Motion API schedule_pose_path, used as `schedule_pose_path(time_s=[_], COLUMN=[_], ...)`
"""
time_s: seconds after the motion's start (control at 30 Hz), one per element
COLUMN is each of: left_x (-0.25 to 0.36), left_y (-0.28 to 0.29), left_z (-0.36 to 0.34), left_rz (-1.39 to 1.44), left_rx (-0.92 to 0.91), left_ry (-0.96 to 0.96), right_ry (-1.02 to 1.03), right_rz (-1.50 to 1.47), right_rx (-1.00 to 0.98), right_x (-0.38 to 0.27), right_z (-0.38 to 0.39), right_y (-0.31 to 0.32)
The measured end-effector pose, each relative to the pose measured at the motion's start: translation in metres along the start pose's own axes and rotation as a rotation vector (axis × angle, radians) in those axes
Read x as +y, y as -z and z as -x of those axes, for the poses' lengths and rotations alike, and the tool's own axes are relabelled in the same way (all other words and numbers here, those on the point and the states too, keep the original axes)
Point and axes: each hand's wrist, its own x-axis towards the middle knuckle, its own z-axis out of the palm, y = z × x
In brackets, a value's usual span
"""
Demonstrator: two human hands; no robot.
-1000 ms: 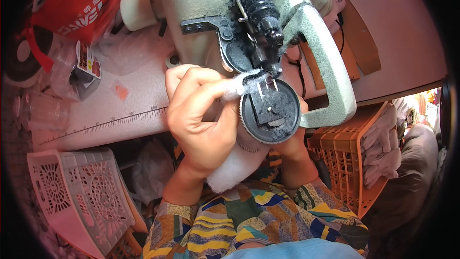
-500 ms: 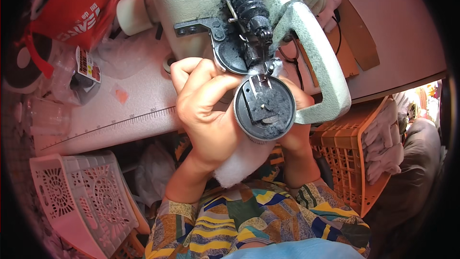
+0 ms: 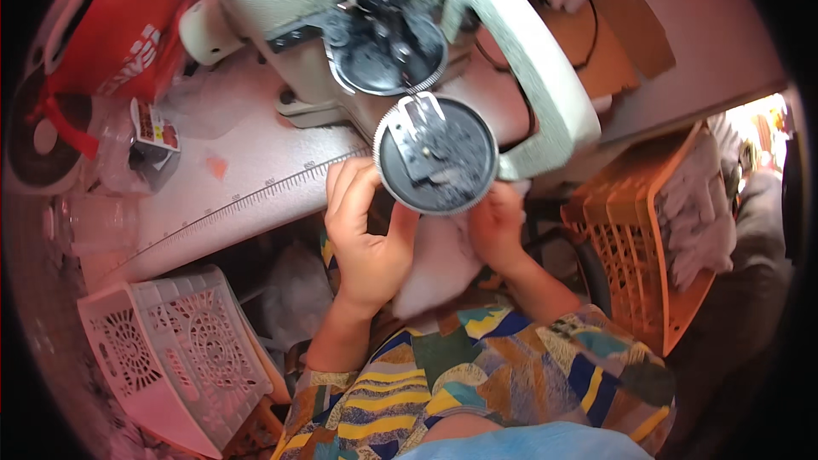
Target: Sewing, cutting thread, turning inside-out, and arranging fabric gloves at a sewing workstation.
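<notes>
A cream industrial sewing machine (image 3: pixel 281 8) carries a lint-dusted black upper housing (image 3: pixel 358 68) and a round black toothed disc (image 3: pixel 434 166), with an open handle-like frame (image 3: pixel 554 94) at the right. Just below the disc, my left hand (image 3: pixel 362 251) has curled fingers around a white fluffy piece (image 3: pixel 434 277), with their tips partly hidden behind the disc. My right hand (image 3: pixel 498 238), right of it and under the disc's right edge, is closed on the same piece, which hangs between both hands above my patterned clothing.
The white table (image 3: pixel 170 213) bears a printed scale, clear plastic containers (image 3: pixel 94 226) and a red bag (image 3: pixel 115 43). Cardboard (image 3: pixel 613 25) lies behind the machine. A white plastic basket (image 3: pixel 170 358) is low left; an orange basket (image 3: pixel 622 264) with white pieces is right.
My hands and the fluffy piece have dropped away from the needle area to below the disc. The view has shifted, so the machine appears higher and farther left.
</notes>
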Motion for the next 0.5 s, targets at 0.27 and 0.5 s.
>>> schedule_pose_path(time_s=[0.27, 0.5], left_x=[-0.046, -0.026], left_y=[-0.023, -0.008], left_z=[0.066, 0.049], left_rz=[0.102, 0.266], left_rx=[-0.347, -0.115], left_ry=[0.374, 0.505], right_ry=[-0.075, -0.869], right_rz=[-0.057, -1.124], right_rx=[-0.195, 0.385], right_x=[-0.013, 0.078], right_z=[0.013, -0.024], right_y=[0.027, 0.08])
